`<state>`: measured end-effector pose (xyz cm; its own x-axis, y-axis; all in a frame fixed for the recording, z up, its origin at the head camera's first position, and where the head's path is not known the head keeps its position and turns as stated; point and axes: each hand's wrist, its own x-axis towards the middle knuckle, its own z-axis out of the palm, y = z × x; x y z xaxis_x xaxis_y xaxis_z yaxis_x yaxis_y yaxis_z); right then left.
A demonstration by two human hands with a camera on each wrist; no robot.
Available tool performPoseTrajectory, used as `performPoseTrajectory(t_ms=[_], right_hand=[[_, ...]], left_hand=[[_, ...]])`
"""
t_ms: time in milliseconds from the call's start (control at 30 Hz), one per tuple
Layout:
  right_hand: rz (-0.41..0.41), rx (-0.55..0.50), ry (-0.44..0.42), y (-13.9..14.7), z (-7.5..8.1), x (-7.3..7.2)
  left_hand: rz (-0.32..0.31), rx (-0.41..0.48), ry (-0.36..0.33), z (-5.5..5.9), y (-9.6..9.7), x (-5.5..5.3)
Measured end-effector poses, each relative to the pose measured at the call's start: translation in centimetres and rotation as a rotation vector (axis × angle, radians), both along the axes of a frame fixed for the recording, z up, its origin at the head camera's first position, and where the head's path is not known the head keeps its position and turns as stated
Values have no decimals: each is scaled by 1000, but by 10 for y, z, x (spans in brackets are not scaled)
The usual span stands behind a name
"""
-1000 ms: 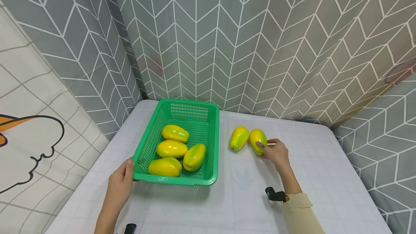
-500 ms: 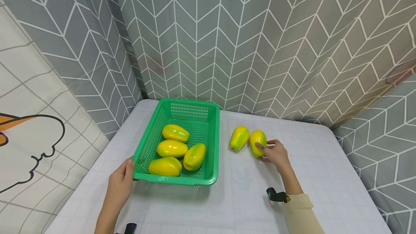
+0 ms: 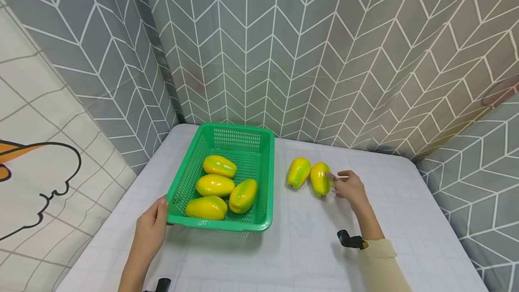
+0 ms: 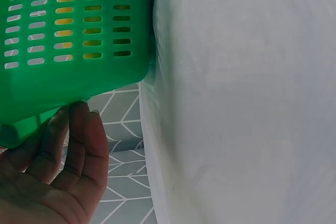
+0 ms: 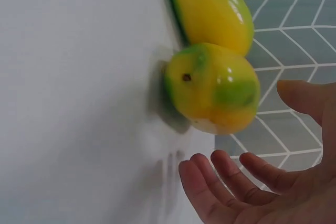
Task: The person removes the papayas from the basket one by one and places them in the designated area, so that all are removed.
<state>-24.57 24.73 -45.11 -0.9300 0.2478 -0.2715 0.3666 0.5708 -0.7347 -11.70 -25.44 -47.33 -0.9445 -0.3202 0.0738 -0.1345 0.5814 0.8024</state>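
My left hand [image 3: 151,225] grips the near left corner of a green plastic basket [image 3: 270,179], its thumb on the rim and its fingers beneath, as the left wrist view shows. Several yellow-green papayas lie in the basket, one of them the papaya [image 3: 243,196] at its right side. To the right of the basket, two more lie side by side on the table: a left papaya [image 3: 298,172] and a right papaya [image 3: 320,179]. Just right of the latter is my right hand [image 3: 349,188], fingers spread and holding nothing; the right wrist view shows a gap between fingers and fruit.
A white cloth covers the table [image 3: 300,247]. Grey curtains [image 3: 259,48] with white chevron lines hang behind and at the sides, and a white gridded sheet [image 3: 44,148] is at the left. A dark wrist camera [image 3: 349,240] sits on my right wrist.
My right hand has let go of the right papaya and drawn back a little to the right. That papaya has shifted slightly toward me. Left hand and basket stay put.
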Motion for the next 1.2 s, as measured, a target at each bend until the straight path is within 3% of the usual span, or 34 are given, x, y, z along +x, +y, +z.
performPoseTrajectory(t_ms=[433, 1200], right_hand=[[31, 8, 67, -3, 34, -14], [196, -7, 209, -63, 75, -37]], left_hand=[[-4, -8, 16, -1, -1, 0], [-9, 13, 13, 0, 1, 0]])
